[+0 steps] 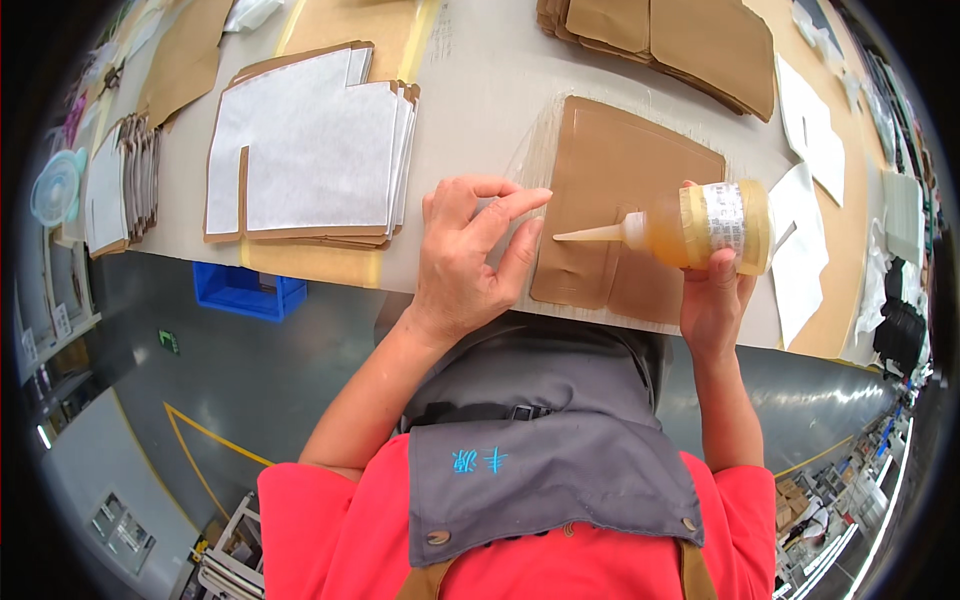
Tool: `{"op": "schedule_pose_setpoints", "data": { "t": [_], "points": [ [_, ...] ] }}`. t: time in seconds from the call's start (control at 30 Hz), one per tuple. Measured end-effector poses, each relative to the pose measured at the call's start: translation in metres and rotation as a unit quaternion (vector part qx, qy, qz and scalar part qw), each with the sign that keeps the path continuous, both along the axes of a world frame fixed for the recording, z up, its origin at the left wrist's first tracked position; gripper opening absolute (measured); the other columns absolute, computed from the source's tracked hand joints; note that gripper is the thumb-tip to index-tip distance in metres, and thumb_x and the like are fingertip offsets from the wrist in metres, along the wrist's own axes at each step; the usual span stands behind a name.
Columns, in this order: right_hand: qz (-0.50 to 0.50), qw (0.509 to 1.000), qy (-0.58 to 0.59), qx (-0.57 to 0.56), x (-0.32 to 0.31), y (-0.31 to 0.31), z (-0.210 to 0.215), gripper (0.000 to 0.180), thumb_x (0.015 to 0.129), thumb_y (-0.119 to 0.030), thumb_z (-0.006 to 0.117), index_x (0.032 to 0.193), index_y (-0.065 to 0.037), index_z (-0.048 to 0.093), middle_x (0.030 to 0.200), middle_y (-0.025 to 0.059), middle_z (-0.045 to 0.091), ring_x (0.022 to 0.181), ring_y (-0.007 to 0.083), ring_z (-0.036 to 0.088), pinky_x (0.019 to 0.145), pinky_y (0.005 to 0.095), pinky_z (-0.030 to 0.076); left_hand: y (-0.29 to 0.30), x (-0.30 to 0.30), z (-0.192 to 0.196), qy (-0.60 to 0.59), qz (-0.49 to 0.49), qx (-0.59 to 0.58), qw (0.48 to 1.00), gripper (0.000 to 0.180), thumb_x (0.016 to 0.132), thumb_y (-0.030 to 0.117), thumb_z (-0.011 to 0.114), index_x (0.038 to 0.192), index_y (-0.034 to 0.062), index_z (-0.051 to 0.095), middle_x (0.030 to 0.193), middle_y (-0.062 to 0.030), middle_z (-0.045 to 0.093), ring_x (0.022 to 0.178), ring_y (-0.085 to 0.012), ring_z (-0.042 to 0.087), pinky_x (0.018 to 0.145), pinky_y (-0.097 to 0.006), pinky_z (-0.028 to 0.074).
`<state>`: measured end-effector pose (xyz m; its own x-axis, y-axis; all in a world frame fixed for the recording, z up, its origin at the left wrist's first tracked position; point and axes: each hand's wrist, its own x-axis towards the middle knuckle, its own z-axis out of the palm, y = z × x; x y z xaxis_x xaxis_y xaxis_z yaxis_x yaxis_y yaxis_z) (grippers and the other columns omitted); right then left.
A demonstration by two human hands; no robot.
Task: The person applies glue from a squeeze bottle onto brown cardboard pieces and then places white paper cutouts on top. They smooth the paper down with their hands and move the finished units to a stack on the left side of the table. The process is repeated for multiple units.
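A brown flat panel (630, 170), which looks like leather, lies on the table in front of me, with a fold or seam line across it. My right hand (718, 300) is wrapped around a squeeze bottle (690, 230) of amber liquid, tipped on its side. Its long pale nozzle points left, over the panel's lower left part; whether the tip touches cannot be made out. My left hand (470, 245) hovers at the panel's left edge, fingers loosely bent and apart, with nothing visible in them. Thin clear strands or film show along that edge.
To the left lies a stack of white-faced brown pieces (310, 160), with a smaller upright bundle (122, 185) beyond it. More brown panels (680, 50) are piled at the back. White cut pieces (800, 250) lie at right. Below the table's front edge sits a blue crate (250, 292).
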<state>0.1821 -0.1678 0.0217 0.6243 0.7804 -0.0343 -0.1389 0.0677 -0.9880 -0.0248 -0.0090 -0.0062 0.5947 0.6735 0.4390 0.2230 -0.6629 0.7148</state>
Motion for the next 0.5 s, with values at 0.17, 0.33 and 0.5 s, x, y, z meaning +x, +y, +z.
{"op": "schedule_pose_setpoints", "data": {
  "t": [0.17,0.33,0.5],
  "points": [
    [0.031,0.999,-0.023,-0.028,-0.006,-0.017,-0.001,0.087,0.093,-0.051,0.071,0.154,-0.005,0.031,0.153,0.0238,0.046,0.141,0.0308,0.047,0.113,0.0448,0.043,0.000,-0.001,-0.001,-0.001,0.006,0.015,1.000,0.028,0.083,0.003,0.074,0.110,0.0116,0.076,0.103,-0.0069,0.064,0.092,-0.0240,0.060,0.080,-0.034,0.048],
    [0.029,0.998,-0.039,-0.042,-0.019,-0.028,0.001,0.095,0.085,-0.059,0.076,0.152,-0.006,0.034,0.148,0.0224,0.049,0.141,0.0328,0.046,0.115,0.0470,0.040,0.000,-0.001,-0.001,0.004,0.006,0.022,1.000,0.027,0.083,0.004,0.074,0.109,0.0121,0.076,0.103,-0.0058,0.065,0.092,-0.0229,0.060,0.083,-0.034,0.046],
    [0.023,0.993,-0.112,-0.020,-0.027,-0.034,0.000,0.105,0.074,-0.062,0.084,0.145,-0.003,0.034,0.140,0.0234,0.054,0.128,0.0320,0.055,0.111,0.0457,0.041,-0.001,-0.001,-0.001,0.005,0.010,0.027,1.000,0.027,0.083,0.005,0.074,0.109,0.0123,0.076,0.102,-0.0057,0.065,0.093,-0.0227,0.061,0.084,-0.035,0.045]
  ]
}}
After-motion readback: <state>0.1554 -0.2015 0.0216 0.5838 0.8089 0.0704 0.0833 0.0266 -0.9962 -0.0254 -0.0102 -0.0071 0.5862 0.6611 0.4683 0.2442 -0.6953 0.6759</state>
